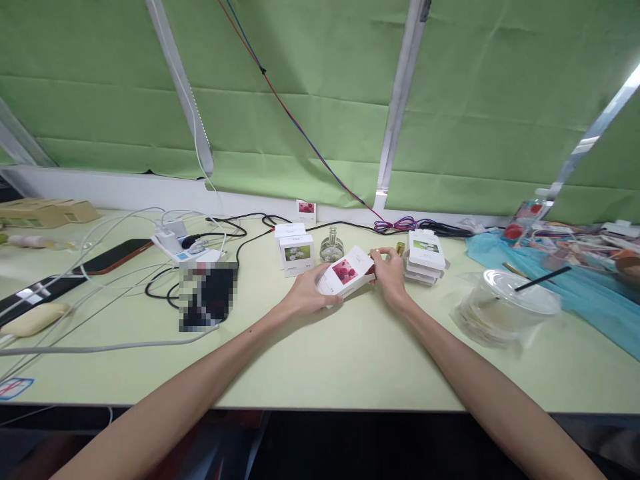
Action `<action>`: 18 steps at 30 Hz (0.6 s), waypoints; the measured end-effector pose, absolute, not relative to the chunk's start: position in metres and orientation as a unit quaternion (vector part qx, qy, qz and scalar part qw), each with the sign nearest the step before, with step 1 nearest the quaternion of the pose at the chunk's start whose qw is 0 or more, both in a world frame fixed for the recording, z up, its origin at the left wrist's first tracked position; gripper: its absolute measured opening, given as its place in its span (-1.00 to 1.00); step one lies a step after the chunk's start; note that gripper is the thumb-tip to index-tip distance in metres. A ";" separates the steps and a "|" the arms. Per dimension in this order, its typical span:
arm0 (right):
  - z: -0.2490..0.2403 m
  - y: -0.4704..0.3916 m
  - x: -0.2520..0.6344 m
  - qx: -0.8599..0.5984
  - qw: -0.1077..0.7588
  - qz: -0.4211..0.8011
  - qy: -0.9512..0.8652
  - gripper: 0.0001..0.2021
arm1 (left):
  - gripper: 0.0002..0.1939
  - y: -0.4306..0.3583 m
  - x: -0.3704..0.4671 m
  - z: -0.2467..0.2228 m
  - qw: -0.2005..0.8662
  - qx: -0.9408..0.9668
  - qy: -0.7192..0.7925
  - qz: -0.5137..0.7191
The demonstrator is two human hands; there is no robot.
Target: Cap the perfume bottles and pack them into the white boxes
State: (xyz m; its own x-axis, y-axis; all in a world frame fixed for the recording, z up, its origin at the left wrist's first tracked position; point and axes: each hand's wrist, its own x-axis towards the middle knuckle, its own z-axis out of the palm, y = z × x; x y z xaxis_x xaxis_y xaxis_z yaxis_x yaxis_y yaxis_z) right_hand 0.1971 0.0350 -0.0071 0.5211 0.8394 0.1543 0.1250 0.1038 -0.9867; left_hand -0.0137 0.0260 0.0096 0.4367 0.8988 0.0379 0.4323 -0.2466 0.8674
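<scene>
My left hand (pixel 304 291) is closed around a white carton (pixel 346 273) printed with red flowers, which lies tilted just over the table. At the carton's right end, my right hand (pixel 389 275) has its fingers pinched together. Something dark reddish shows at that end, but what the fingertips grip is hidden. Behind the carton stands a clear glass perfume bottle (pixel 331 247). A small gold cap (pixel 400 249) is beyond my right hand. Left of the bottle stand white boxes (pixel 297 257) with a white-flower picture. Similar flat cartons (pixel 425 257) are stacked to the right.
A lidded plastic cup (pixel 510 303) with a black straw stands right, beside blue plastic sheeting (pixel 565 273). At left are a power strip (pixel 193 253), tangled cables and a phone (pixel 117 255). A red-flower card (pixel 306 211) leans at the back wall.
</scene>
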 end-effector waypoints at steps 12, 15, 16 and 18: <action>-0.008 0.036 0.196 -0.610 0.628 0.277 -0.397 -0.73 | -0.11 0.026 -0.013 0.010 0.419 0.736 0.457 0.273; -0.007 0.036 0.196 -0.611 0.626 0.278 -0.398 -0.75 | -0.11 0.026 -0.013 0.010 0.417 0.738 0.455 0.273; -0.007 0.035 0.196 -0.610 0.627 0.278 -0.397 -0.75 | -0.11 0.025 -0.013 0.011 0.416 0.738 0.455 0.273; -0.007 0.035 0.196 -0.610 0.626 0.278 -0.398 -0.75 | -0.11 0.025 -0.013 0.011 0.414 0.738 0.455 0.276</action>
State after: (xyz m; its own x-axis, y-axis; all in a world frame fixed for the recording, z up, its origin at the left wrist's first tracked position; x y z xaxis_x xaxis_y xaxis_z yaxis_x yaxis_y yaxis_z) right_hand 0.1962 0.0347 -0.0066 0.5284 0.8338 0.1601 0.1377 0.1019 -0.9852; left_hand -0.0127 0.0253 0.0107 0.4329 0.9009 0.0305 0.4434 -0.2423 0.8630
